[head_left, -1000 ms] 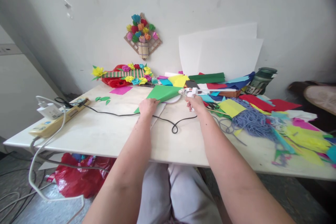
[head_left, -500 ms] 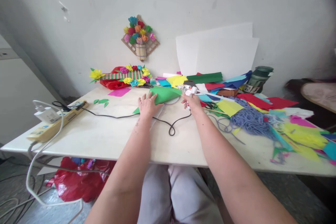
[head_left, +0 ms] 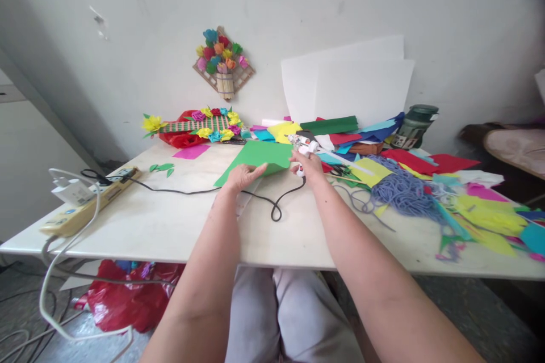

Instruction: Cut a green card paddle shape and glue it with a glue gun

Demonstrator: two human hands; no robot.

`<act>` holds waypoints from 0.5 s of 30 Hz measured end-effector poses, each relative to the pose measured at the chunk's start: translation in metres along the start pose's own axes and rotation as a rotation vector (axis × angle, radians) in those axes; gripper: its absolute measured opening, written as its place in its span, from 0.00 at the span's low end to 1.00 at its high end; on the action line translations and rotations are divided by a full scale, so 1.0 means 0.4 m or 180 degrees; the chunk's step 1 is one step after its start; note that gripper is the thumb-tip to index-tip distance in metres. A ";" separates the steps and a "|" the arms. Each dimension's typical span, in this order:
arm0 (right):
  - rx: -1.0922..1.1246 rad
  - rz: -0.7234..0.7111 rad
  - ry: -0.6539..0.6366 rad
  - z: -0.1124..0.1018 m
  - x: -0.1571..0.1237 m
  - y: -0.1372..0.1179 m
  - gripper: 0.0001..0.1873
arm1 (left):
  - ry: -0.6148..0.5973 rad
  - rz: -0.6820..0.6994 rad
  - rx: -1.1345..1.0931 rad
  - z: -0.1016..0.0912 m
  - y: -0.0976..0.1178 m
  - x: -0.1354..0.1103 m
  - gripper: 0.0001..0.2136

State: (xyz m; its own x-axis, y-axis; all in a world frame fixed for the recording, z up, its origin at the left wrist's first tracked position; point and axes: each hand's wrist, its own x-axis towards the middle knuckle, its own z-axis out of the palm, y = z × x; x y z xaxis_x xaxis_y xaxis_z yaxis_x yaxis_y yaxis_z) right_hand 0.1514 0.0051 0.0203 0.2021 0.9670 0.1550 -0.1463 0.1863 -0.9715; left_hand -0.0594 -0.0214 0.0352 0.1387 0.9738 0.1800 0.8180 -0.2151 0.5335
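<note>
1. Green sheet (head_left: pixel 266 153) lies at the middle of the bench (head_left: pixel 204 229), in front of the person, its near right edge lifted in a curve
2. Left hand (head_left: pixel 244 177) is at the sheet's near edge, thumb set apart from the fingers; whether it pinches the sheet I cannot tell
3. Right hand (head_left: pixel 310 170) is closed round a white glue gun (head_left: pixel 307 149), just beside the sheet's right edge, with a pale stick (head_left: pixel 344 161) jutting out behind
4. Black cord (head_left: pixel 191 191) runs from the gun, loops once near the bench's middle and reaches the power strip (head_left: pixel 76 215) on the left
5. Small green leaf shapes (head_left: pixel 164 168) and a pink sheet (head_left: pixel 191 151) lie to the left of the green sheet
6. Blue-grey yarn (head_left: pixel 400 193) is heaped to the right among coloured sheets, with a dark green bottle (head_left: pixel 415 125) standing behind
</note>
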 end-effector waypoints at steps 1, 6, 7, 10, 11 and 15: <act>-0.0005 0.0031 -0.0002 0.001 -0.002 -0.002 0.13 | -0.0202 0.0135 -0.0126 -0.004 0.000 -0.003 0.35; -0.0242 0.0146 -0.0073 0.005 -0.014 -0.013 0.13 | -0.0279 0.0067 -0.0431 -0.006 0.007 0.000 0.37; -0.0319 0.0137 -0.0083 0.006 -0.015 -0.014 0.14 | -0.0198 -0.0001 -0.0306 -0.001 0.007 0.006 0.35; -0.0552 0.0073 -0.0121 0.008 -0.015 -0.008 0.15 | 0.0085 0.0068 0.0380 0.024 0.005 0.031 0.27; -0.0614 0.0053 -0.0136 0.009 -0.013 -0.004 0.16 | 0.0110 0.0245 0.0574 0.033 0.004 0.039 0.24; -0.0702 0.0051 -0.0219 0.011 -0.008 0.010 0.18 | -0.0432 0.0834 0.1202 0.066 0.010 0.060 0.28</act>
State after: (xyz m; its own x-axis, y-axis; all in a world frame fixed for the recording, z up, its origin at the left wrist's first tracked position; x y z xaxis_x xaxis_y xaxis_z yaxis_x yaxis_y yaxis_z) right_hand 0.1461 0.0036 0.0167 0.1339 0.9805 0.1437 0.0678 0.1356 -0.9884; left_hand -0.0381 0.0031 0.0198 0.4185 0.8965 0.1453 0.8879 -0.4375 0.1424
